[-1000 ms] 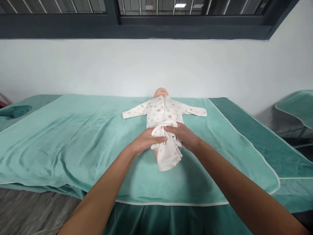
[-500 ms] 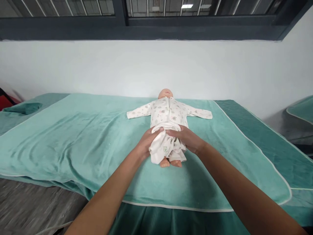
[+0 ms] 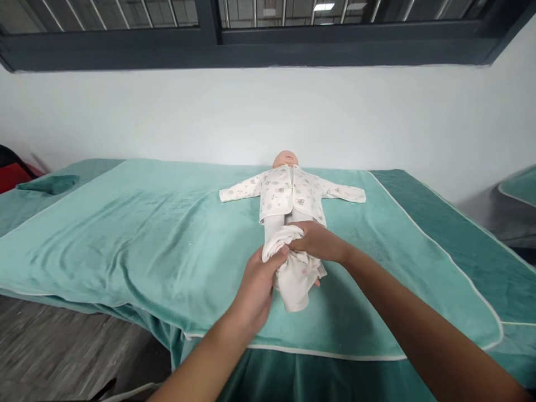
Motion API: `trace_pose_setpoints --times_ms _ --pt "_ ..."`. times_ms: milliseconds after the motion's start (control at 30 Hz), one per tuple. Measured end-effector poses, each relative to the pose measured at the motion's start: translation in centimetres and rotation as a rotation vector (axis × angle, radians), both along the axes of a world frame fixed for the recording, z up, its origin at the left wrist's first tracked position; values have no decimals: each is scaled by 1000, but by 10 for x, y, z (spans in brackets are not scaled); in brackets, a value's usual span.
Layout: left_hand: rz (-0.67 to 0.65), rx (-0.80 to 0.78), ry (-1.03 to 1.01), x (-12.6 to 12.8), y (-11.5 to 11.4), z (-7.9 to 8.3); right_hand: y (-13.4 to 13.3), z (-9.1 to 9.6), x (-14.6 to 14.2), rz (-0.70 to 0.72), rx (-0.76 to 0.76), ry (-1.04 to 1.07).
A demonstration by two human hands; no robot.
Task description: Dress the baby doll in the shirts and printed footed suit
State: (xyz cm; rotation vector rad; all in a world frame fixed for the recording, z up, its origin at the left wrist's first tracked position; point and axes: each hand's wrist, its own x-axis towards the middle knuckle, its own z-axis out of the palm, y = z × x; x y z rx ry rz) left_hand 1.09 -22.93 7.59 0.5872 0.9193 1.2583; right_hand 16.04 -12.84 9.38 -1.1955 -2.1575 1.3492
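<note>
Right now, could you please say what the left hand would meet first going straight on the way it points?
The left hand would likely first meet the bunched printed baby trousers it grips; depth beyond them is unclear.

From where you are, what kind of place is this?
Maybe a practice room for baby care: a doll in a small printed shirt lies on a green blanket, spread over what looks like a bed.

Pink-headed baby doll [image 3: 286, 158]: white long-sleeved cloth jacket [image 3: 274, 194] on it, scattered grey and pink prints; bunched white cloth garment [image 3: 293, 285] at its legs, faint pink marks. Beneath doll, mint-green plush blanket [image 3: 167, 223], whitish piping [image 3: 335, 355].
</note>
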Motion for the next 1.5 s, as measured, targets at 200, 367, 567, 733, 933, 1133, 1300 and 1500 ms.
trace_pose_setpoints --times_ms 200,367,567,733,933,1133,1300,1500 --pt "140 -99 -91 25 -43 -6 -4 5 -7 94 233 -330" --pt "217 -163 -165 39 -60 -26 -8 2 -9 178 402 -545" --pt "277 -189 -10 15 -55 -62 -14 2 -13 226 502 -636" --pt "191 -121 301 -12 -41 -65 -11 2 -14 216 473 -598" --pt "86 -116 81 -16 -30 -57 -5 -3 -9 169 335 -454" --pt "257 -60 146 -10 -13 -69 -3 -3 -4 144 86 -197" --pt "367 157 468 -9 6 -72 -1 0 3 173 -122 -16" --pt "364 237 591 -17 30 -69 2 1 4 162 -72 -95"
